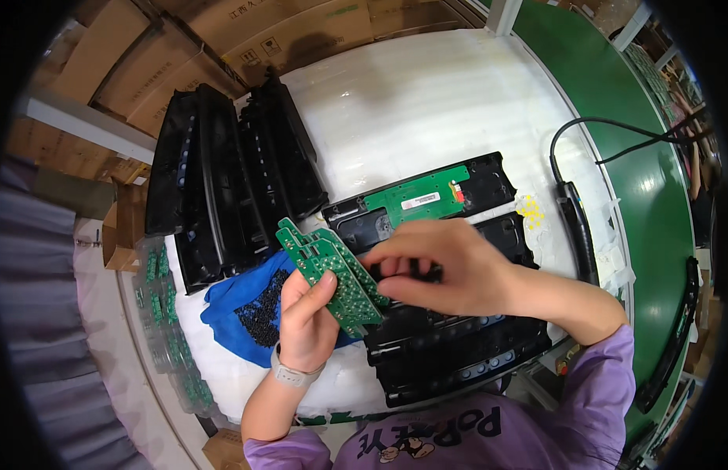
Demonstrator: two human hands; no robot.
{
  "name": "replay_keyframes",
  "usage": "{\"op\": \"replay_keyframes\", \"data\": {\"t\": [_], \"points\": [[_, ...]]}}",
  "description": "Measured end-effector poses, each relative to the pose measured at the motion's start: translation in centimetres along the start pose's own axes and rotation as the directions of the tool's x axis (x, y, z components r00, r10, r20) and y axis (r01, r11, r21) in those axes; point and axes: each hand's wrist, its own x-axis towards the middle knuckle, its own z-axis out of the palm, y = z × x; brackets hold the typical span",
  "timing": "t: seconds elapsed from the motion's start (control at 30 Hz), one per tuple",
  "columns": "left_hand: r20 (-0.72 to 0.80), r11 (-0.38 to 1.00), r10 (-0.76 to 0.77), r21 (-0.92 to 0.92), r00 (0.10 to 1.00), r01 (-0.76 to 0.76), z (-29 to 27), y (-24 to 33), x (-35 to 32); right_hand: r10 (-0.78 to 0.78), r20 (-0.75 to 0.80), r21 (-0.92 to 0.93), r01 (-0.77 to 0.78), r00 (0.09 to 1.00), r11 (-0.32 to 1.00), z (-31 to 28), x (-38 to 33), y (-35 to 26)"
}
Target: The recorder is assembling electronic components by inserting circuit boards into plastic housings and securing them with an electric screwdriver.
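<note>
**Two green circuit boards held up over the table**

The left hand holds the circuit boards at a tilt in front of the person, its thumb across the near face and its fingers behind. The boards overlap. A pale band circles that wrist.

The right hand is at the boards' right edge, fingers curled, thumb and forefinger close together. Something dark shows inside the curl; I cannot tell what it is, or whether those fingers grip it or a board.

Just left of the boards, a blue cloth lies on the white-covered table, with a heap of small black parts on it. Beyond the cloth stand long black panels side by side. More panels lie beneath and beyond the right hand; the farthest carries a fitted board with a white label. To its right are scattered yellow bits, then a black stick-shaped tool with a cable. Cardboard boxes line the far side.
</note>
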Motion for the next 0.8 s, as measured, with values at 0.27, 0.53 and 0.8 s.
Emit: {"op": "replay_keyframes", "data": {"t": [0.27, 0.53, 0.8], "points": [[-0.014, 0.937, 0.001, -0.350, 1.000, -0.006, -0.9, -1.1, -1.2, -0.077, -0.164, -0.126, 0.056, 0.984, 0.990, 2.2, 1.2, -1.2], [0.072, 0.924, 0.007, -0.383, 0.997, 0.021, -1.7, -1.0, -1.2, -0.021, -0.410, -0.155, -0.047, 0.912, 0.987, -0.3, -0.6, -2.6], [0.124, 0.924, -0.073, -0.366, 0.990, 0.114, -1.2, -1.7, -1.7, -0.288, -0.310, -0.550, 0.076, 0.906, 0.832, -2.9, -8.8, -2.6]]}}
